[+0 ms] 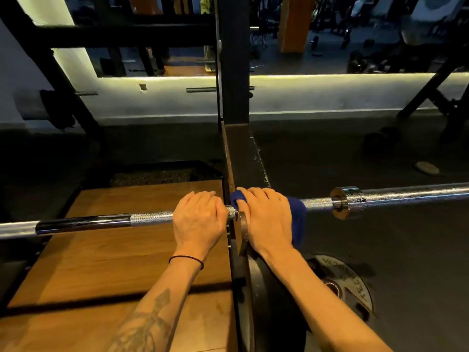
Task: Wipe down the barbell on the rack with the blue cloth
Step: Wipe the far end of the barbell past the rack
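A chrome barbell (149,217) lies across the view on the black rack (233,102), its thick sleeve (406,195) running off to the right. My left hand (198,219) grips the knurled shaft just left of the rack's hook. My right hand (266,219) is wrapped over the shaft just right of the hook, with the blue cloth (299,217) bunched between palm and bar. A fold of the cloth pokes out by the fingertips. The bar under both hands is hidden.
A wooden platform (121,262) lies under the left half of the bar. Black weight plates (347,285) lean at the rack's foot, below my right forearm. Dark rubber floor spreads to the right. A lit wall and mirror stand behind the rack.
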